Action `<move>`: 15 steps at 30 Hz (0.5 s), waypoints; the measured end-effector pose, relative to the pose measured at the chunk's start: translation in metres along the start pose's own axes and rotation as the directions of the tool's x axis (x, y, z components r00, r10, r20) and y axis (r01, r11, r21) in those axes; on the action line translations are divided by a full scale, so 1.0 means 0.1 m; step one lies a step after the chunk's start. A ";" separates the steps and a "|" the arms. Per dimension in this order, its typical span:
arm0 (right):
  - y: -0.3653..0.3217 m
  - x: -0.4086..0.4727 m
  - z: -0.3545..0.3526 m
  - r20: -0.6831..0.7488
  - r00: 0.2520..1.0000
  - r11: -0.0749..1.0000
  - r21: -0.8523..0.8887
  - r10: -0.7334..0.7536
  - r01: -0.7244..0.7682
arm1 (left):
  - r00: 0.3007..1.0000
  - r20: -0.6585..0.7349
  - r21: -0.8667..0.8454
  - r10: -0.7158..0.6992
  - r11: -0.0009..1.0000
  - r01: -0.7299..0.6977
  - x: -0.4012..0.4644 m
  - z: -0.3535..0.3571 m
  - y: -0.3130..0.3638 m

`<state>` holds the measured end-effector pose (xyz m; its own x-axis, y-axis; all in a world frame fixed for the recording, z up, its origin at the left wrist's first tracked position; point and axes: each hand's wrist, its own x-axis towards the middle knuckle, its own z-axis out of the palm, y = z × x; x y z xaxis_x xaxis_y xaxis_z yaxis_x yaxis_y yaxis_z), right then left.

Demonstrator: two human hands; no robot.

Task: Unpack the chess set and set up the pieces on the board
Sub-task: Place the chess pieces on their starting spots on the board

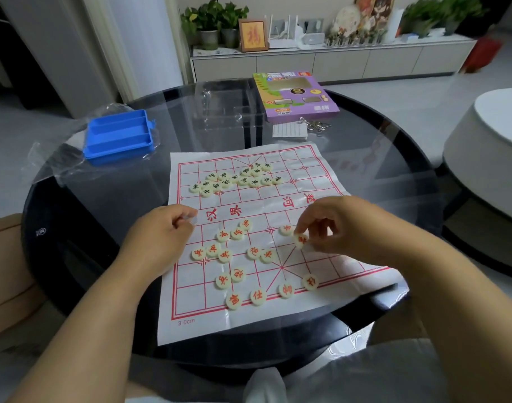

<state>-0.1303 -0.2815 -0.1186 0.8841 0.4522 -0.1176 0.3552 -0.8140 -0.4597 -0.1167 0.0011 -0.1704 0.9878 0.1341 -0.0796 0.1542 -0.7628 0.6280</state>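
Observation:
A white paper Chinese chess board (278,312) with red lines lies on the round glass table. Several black-lettered discs (234,178) are bunched at its far side. Several red-lettered discs (224,254) lie scattered on the near half, and a few stand along the near edge row (257,296). My right hand (339,225) pinches one red-lettered disc (300,240) just above the board, near another red disc (286,229). My left hand (164,231) rests at the board's left edge with curled fingers, pinching something small and pale that I cannot identify.
A blue plastic tray (119,138) sits on crumpled clear plastic (45,161) at the table's far left. A purple box (295,96), a paper slip (289,130) and metal rings (313,125) lie at the far side. A white round seat (487,146) stands to the right.

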 end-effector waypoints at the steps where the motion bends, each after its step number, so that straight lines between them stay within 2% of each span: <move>1: 0.05 -0.06 -0.01 0.018 1.000 1.000 0.011 0.004 -0.004 | 1.000 -0.004 0.002 -0.005 1.000 0.005 -0.01 0.00 0.00; 5: 0.23 -0.24 0.00 0.083 0.996 1.000 0.016 0.007 -0.008 | 0.999 -0.037 -0.010 -0.004 1.000 0.004 -0.04 0.03 0.01; 15: 0.44 -0.35 0.13 0.094 0.996 1.000 0.024 0.008 -0.010 | 0.993 -0.119 0.012 0.019 1.000 -0.018 -0.06 0.07 0.00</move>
<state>-0.1497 -0.3289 -0.1459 0.8543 0.4783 -0.2036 0.3390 -0.8096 -0.4792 -0.1224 -0.0038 -0.1754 0.9807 0.1940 0.0251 0.1369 -0.7725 0.6201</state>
